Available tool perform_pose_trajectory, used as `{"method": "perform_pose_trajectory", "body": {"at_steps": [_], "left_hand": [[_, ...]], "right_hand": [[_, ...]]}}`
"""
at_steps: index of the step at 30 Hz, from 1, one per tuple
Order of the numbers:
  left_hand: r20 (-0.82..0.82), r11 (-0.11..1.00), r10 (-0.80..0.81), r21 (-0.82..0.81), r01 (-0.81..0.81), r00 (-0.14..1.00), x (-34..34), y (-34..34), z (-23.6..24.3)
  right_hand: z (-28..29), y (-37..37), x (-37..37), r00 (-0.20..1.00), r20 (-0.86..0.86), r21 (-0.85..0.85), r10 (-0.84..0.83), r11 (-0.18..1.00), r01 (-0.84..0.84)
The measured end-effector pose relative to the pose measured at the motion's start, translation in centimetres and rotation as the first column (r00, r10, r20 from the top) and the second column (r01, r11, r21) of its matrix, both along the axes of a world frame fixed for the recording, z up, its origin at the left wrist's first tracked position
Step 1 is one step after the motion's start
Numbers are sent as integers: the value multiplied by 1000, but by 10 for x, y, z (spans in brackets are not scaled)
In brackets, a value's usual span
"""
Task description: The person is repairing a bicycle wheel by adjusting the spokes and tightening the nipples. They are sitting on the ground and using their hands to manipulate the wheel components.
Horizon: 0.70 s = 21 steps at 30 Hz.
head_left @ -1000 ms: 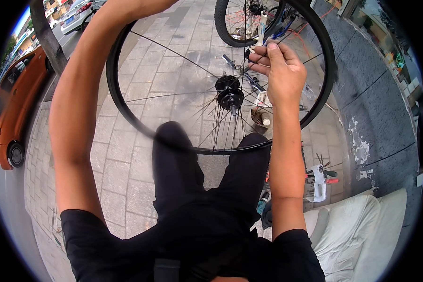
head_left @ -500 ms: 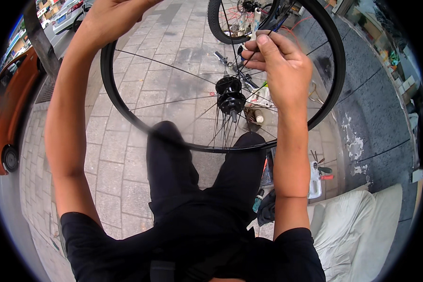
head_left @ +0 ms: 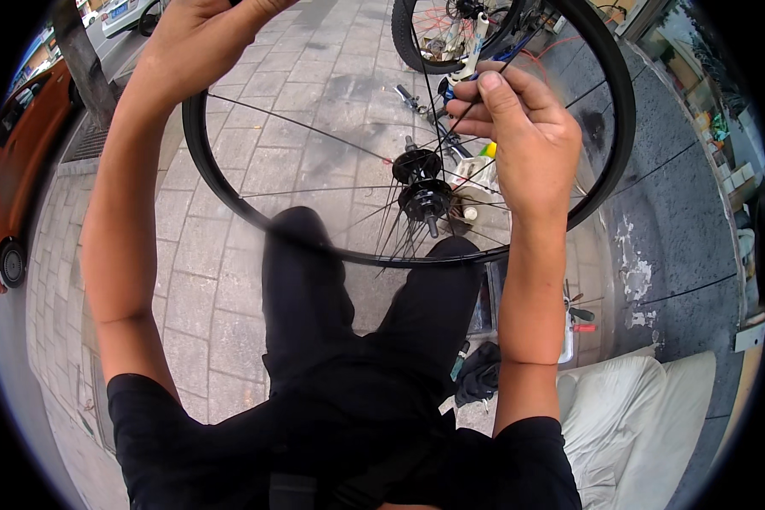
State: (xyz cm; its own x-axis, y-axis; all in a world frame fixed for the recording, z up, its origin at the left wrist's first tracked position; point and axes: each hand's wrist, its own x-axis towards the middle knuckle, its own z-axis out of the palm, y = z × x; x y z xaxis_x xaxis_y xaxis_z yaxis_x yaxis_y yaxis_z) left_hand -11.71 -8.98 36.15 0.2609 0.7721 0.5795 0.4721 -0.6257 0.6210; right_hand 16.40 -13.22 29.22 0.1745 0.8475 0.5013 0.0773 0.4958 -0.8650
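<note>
A black bicycle wheel rim [head_left: 622, 127] is held up over my knees, without a tyre. Its black hub [head_left: 423, 185] hangs at the middle among loose-looking spokes, some reaching the rim and others bunched below. At the top edge, my left hand [head_left: 206, 44] is closed about the rim's upper left; its fingertips are partly cut off by the picture's edge. My right hand [head_left: 531, 132] pinches a thin black spoke [head_left: 461, 121] between thumb and forefinger, inside the rim's right side. The other fingers are curled close by.
Beyond the rim stands another bicycle wheel [head_left: 408, 42] with a tyre. Parts and a white bag [head_left: 474, 177] lie on the paving. A red-handled tool [head_left: 583, 328] and a pale cushion [head_left: 629, 416] are at right, beside a grey wall [head_left: 680, 221]. An orange car [head_left: 25, 170] stands left.
My right hand has shifted slightly right and down, still pinching the spoke. The hub has swung a little right and tilted. My left hand stays nearly in place, and the view has shifted slightly.
</note>
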Motion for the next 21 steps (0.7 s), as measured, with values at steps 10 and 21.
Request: {"method": "perform_pose_trajectory", "body": {"at_steps": [10, 21], "left_hand": [[-15, 994, -42, 102, 43, 999, 2, 24, -10], [-76, 974, -64, 212, 79, 995, -9, 67, -23]], "right_hand": [[-9, 14, 5, 1000, -10, -100, -8, 995, 7], [-10, 32, 2, 998, 37, -120, -49, 991, 53]]}}
